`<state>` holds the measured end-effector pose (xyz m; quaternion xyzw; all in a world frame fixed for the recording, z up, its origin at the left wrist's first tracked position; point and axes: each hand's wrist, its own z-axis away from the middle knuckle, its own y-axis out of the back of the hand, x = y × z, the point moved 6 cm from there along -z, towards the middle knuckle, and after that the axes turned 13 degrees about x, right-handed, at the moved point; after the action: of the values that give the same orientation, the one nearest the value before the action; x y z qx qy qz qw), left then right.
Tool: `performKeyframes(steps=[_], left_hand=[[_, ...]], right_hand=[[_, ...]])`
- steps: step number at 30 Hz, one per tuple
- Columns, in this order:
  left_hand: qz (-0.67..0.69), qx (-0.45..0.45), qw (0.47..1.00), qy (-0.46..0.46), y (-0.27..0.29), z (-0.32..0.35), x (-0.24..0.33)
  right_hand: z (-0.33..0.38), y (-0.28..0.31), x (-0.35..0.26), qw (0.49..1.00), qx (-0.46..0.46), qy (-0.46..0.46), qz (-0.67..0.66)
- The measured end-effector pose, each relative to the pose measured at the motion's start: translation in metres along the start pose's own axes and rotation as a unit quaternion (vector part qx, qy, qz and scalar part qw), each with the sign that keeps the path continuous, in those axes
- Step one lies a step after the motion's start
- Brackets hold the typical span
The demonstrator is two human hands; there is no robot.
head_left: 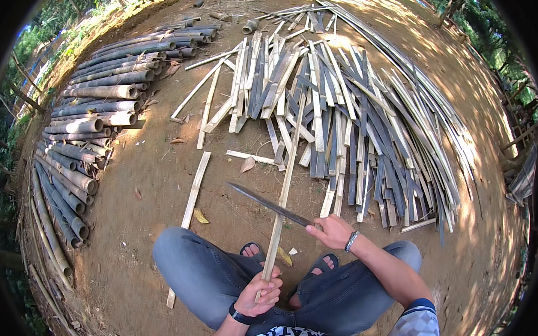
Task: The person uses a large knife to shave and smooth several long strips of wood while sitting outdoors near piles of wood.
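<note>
My left hand (260, 296) is closed round the near end of a long pale bamboo strip (277, 229), which slants up and away from me between my knees. In my right hand (331, 232) is the handle of a long knife (266, 202) with a dark, narrow blade. The blade points left and lies across the strip, about midway along it; whether its edge touches the strip I cannot tell. The strip's far end overlaps the near edge of a heap of split bamboo strips (319, 128).
Whole bamboo poles (97, 124) are stacked on the left. A lone pale strip (196, 190) lies by my left knee, partly under my leg. A short strip (251, 157) and dry leaves (201, 217) are on the dirt ground (140, 222). Trees edge the site.
</note>
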<state>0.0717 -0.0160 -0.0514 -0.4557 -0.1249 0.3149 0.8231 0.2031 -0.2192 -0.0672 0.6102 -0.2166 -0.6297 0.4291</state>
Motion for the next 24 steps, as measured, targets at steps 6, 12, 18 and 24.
performKeyframes(steps=[6,12,18,24], left_hand=[[-0.019,0.004,1.0,0.006,-0.003,0.001,-0.005],[0.002,-0.012,1.0,0.014,-0.001,0.003,-0.002],[-0.062,0.026,0.998,-0.011,-0.005,0.004,-0.002],[-0.161,0.072,0.982,-0.067,0.004,0.001,-0.002]], right_hand=[[-0.015,0.004,0.029,0.999,0.018,-0.039,0.032],[0.004,0.002,0.005,0.994,-0.043,0.056,0.08],[-0.014,0.012,0.02,0.999,0.0,-0.045,0.023],[0.034,0.009,-0.034,0.995,-0.05,0.071,0.048]])
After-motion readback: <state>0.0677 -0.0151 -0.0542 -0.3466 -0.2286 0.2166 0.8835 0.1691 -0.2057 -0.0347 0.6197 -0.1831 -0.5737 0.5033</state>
